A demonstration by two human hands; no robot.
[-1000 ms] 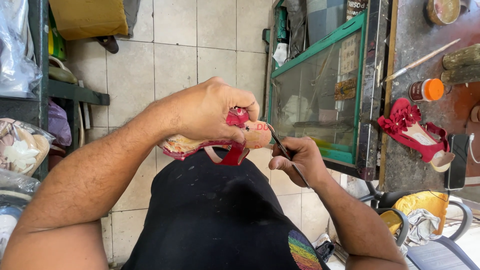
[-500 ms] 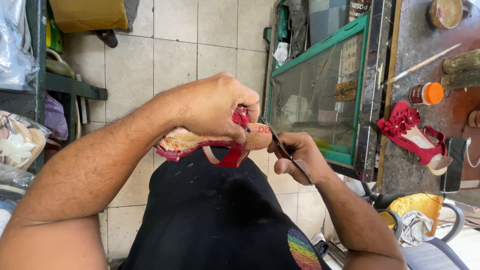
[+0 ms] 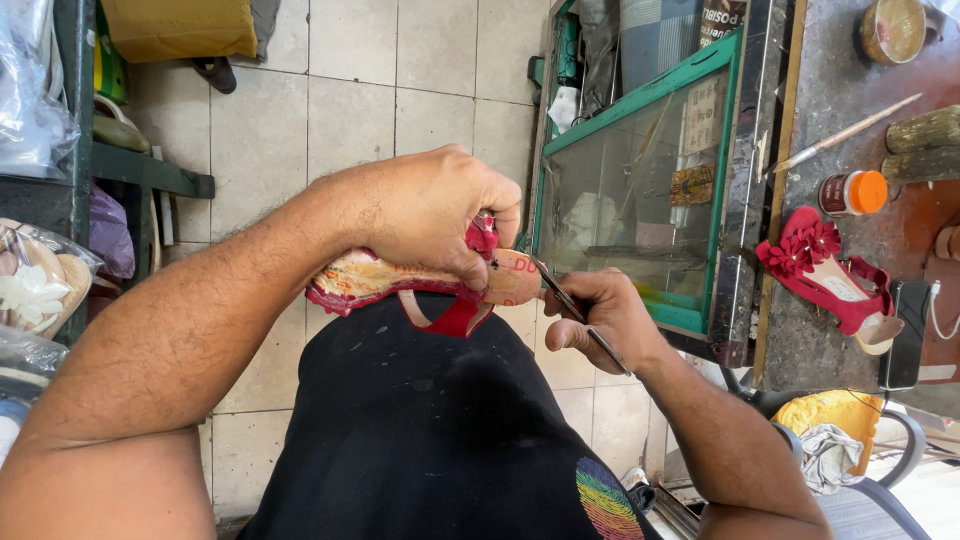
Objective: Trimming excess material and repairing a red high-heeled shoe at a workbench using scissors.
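My left hand point(image 3: 430, 215) grips a red sandal point(image 3: 400, 280) from above, sole side turned up, over my lap in black trousers. Its red strap hangs below the sole. My right hand point(image 3: 595, 320) holds a thin metal tool point(image 3: 570, 305) whose tip touches the toe end of the sandal's tan sole. A matching red sandal with flower trim point(image 3: 830, 280) lies on the dark worktable point(image 3: 830, 120) to the right.
A green-framed glass cabinet point(image 3: 640, 180) stands right behind the hands. On the worktable are an orange-capped jar point(image 3: 852, 192), a long thin stick point(image 3: 850, 130), a round tin point(image 3: 892, 30) and a phone point(image 3: 905, 335). Shelves with bagged footwear point(image 3: 40, 280) are at left. The floor is tiled.
The sandal and both hands have shifted only slightly in the picture; the tool tip stays at the toe end of the sole.
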